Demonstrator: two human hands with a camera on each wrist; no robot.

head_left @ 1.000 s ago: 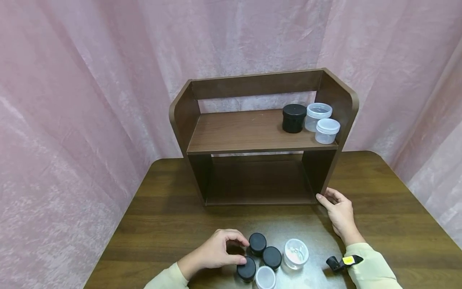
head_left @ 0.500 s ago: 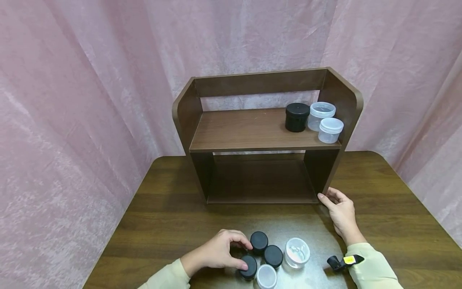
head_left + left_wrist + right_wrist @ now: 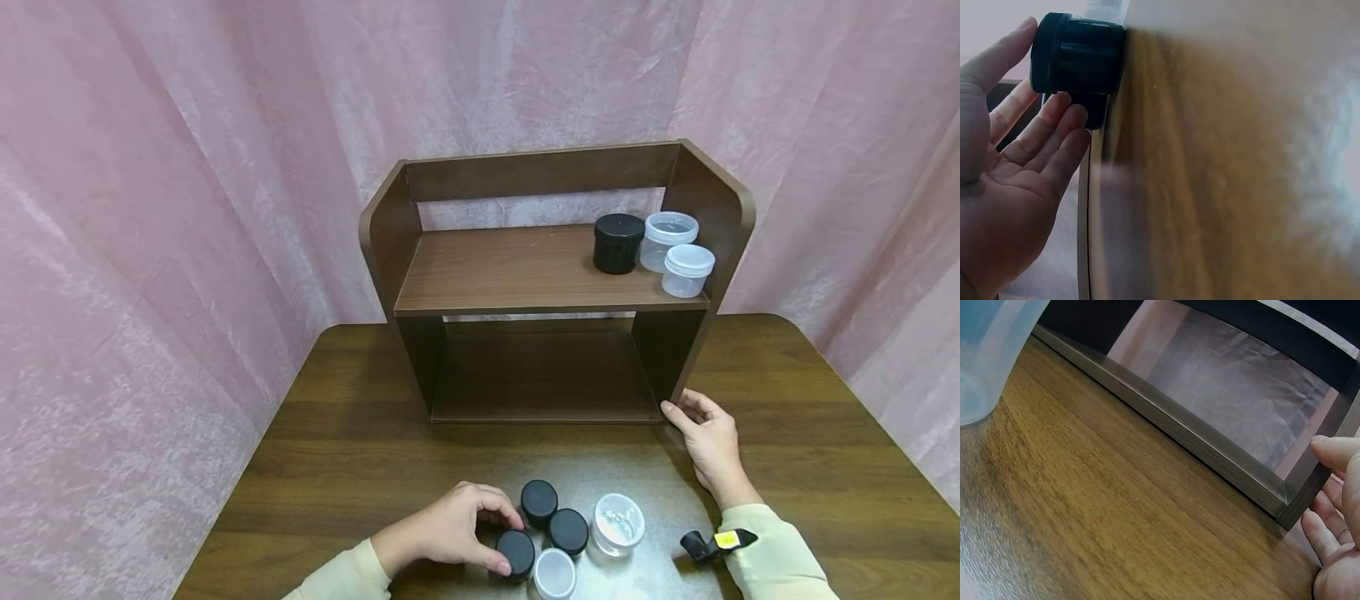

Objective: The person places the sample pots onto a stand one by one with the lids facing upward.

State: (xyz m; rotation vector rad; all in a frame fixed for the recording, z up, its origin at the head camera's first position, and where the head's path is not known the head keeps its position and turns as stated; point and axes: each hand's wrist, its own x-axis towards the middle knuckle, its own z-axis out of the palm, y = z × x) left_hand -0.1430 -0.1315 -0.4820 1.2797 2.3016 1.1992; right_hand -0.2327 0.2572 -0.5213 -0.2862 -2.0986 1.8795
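My left hand (image 3: 456, 525) grips a small black-lidded jar (image 3: 516, 553) at the table's front, thumb on the near side and index finger on the far side. In the left wrist view this black jar (image 3: 1079, 56) stands on the table between thumb and fingers. Two more black-lidded jars (image 3: 538, 502) (image 3: 567, 532) are close beside it. A whitish-lidded jar (image 3: 554, 573) and a clear jar (image 3: 618, 525) stand to their right. My right hand (image 3: 708, 446) holds the lower front corner of the brown two-tier shelf (image 3: 495, 271), thumb inside and fingers outside its side panel (image 3: 1313, 481).
On the upper tier's right side stand a black jar (image 3: 618, 244) and two translucent jars (image 3: 669, 239) (image 3: 687, 271). A black strap with a yellow label (image 3: 726, 540) is on the right sleeve. Pink curtains (image 3: 225, 167) hang behind the wooden table (image 3: 322, 467).
The left thumb has slid from the top of the black lid to its near edge, and the index finger has come down beside the jar. My right hand stays on the shelf.
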